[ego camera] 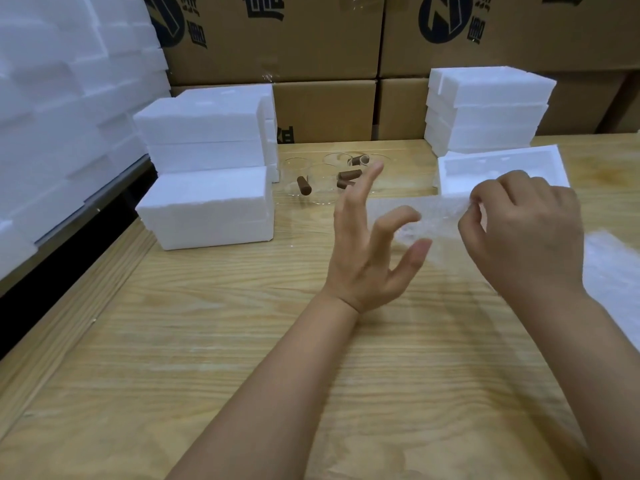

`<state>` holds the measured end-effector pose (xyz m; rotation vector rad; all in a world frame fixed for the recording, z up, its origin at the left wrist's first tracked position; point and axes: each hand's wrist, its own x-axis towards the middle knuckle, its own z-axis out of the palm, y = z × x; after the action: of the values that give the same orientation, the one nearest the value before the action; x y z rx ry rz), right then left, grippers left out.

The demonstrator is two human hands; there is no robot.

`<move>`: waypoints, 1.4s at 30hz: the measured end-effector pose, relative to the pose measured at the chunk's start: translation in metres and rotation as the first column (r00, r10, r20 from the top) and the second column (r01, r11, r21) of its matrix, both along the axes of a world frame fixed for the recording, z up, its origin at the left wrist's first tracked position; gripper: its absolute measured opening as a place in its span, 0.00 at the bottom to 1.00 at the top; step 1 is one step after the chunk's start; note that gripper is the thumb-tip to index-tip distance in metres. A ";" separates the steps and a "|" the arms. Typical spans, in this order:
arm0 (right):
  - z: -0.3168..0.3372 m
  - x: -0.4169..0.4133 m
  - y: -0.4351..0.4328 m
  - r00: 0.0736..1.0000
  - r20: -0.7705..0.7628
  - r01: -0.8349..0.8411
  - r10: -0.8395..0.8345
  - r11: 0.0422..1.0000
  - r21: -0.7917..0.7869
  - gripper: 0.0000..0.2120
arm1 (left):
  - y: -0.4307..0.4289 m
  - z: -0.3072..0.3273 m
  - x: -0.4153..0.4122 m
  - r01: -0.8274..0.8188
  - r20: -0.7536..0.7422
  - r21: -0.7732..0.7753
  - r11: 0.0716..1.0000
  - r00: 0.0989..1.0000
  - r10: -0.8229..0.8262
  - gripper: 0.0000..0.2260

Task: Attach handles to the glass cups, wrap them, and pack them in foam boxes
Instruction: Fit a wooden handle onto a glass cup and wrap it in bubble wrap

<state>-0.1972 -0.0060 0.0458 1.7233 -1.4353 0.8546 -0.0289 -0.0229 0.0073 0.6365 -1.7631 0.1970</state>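
Bright, even light comes from overhead, leaving only faint, soft shadows on the wooden table (207, 341). The white foam boxes (204, 209) at the left are nearly washed out, their edges hard to trace. The left hand (363, 258), the right hand (526, 237) and the wrap sheet (415, 209) are smeared by motion blur. The far glass cups (322, 181) look hazy. Wide-angle distortion bends the table's left edge. The far cardboard boxes (322, 39) sit dimmer.
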 end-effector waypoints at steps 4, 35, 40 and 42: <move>-0.001 0.002 0.001 0.996 0.072 -0.053 0.057 0.997 -0.054 0.11 | 0.000 -0.005 -0.002 -0.160 0.151 -0.009 0.987 0.976 0.159 0.07; -0.048 0.049 -0.045 0.604 0.795 -0.667 0.057 0.581 0.466 0.19 | -0.013 0.026 0.055 -0.507 -0.274 0.214 0.835 0.789 0.550 0.27; -0.048 0.047 -0.045 0.584 0.806 -0.708 0.101 0.550 0.444 0.07 | -0.012 0.021 0.057 -0.527 -0.193 0.235 0.817 0.798 0.571 0.30; -0.045 0.040 -0.043 0.546 0.834 -0.729 0.082 0.538 0.424 0.05 | -0.012 0.018 0.058 -0.515 -0.171 0.237 0.824 0.813 0.557 0.31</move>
<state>-0.1572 -0.0487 0.0004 2.6707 -2.1185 1.5491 0.0288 -0.0353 0.0257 1.2429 -1.3429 0.3395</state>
